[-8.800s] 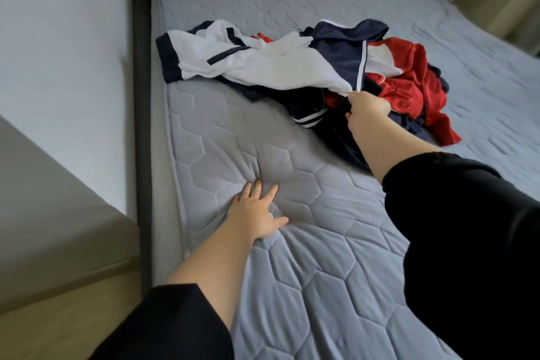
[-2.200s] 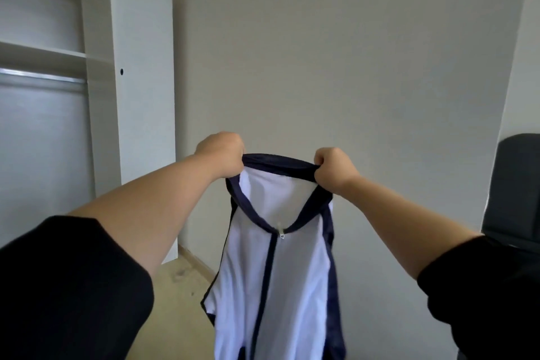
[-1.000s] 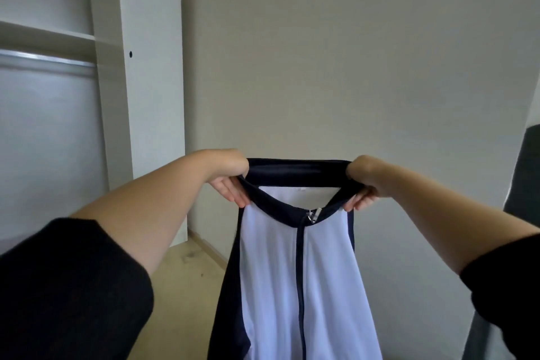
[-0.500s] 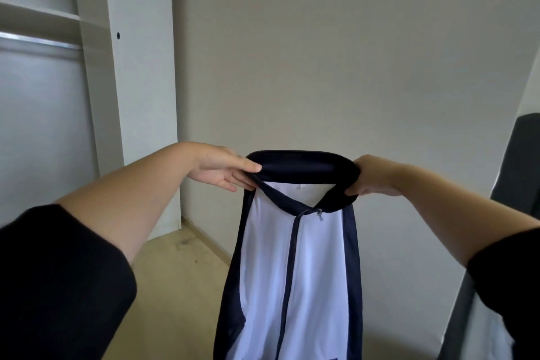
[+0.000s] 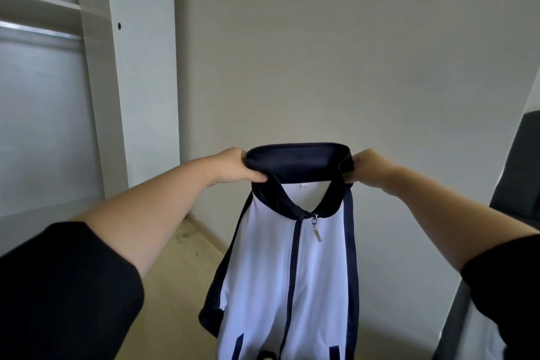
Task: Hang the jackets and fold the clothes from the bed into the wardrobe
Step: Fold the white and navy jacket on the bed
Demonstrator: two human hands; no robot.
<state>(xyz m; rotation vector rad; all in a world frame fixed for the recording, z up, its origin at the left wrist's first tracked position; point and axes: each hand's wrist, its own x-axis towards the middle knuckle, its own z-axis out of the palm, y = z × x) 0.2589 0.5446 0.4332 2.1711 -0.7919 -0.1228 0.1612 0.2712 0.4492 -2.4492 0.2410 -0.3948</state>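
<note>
Up front, left hand and right hand each keep a clamped grip on the jacket collar.

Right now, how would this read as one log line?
stage: jacket held up | left hand: grips collar | right hand: grips collar | zip: closed | wardrobe rail: bare

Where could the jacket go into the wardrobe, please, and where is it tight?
The hanging rail and the wardrobe bay below it, left of the jacket, show nothing hanging. The shelf above looks bare. Right is tight: a dark chair beside the right hand.
</note>
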